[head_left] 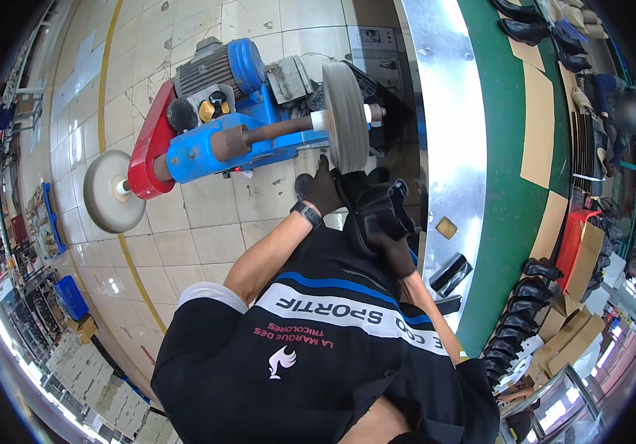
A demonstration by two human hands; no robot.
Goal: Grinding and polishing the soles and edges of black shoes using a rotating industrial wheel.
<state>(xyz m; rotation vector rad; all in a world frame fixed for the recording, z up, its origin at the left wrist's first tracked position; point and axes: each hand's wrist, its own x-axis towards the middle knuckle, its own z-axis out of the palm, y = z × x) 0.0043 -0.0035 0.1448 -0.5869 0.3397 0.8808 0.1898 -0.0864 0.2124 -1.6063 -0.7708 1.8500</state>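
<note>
From that person (310,370), shoe (372,211) and wheel (345,118) lie around twelve o'clock, the motor (211,70) at eleven, bench (507,155) towards three.

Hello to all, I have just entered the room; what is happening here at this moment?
A person in dark gloves is holding a black shoe with both hands: the left hand at its left side, the right hand at its lower right. The shoe is at the near edge of a grey wheel on a blue machine; actual contact is hard to tell. More black footwear stands in a row at the right.
</note>
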